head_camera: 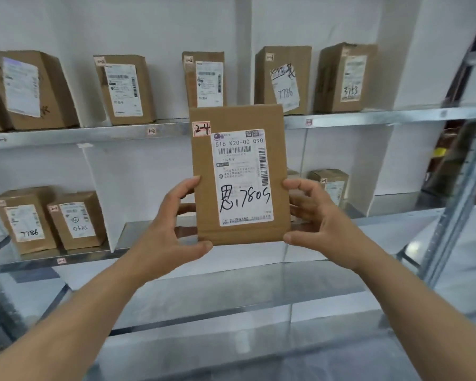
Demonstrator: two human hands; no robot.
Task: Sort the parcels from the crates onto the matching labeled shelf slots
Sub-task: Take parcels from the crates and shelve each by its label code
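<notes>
Grip: both my hands, left hand (173,229) and right hand (318,215), clasp the parcel (239,174).
Tag: I read 2-4 (201,128).
Tip: I'd match slot label first, keep it upright.

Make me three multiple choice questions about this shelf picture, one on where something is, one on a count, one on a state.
1. Where is the parcel with the handwritten sticker 2-4?
A. Held up in front of the shelves
B. Lying on the upper shelf
C. Resting on the floor

2. How many boxes stand on the upper shelf?
A. Two
B. Five
C. Nine

3. How is the parcel held?
A. By one hand from above
B. By both hands at its sides
C. By no hand

Answers:
1. A, the parcel is raised before the shelves, its label facing the camera.
2. B, five brown boxes line the upper shelf.
3. B, the left hand and right hand each have a grip on one lower side edge.
</notes>
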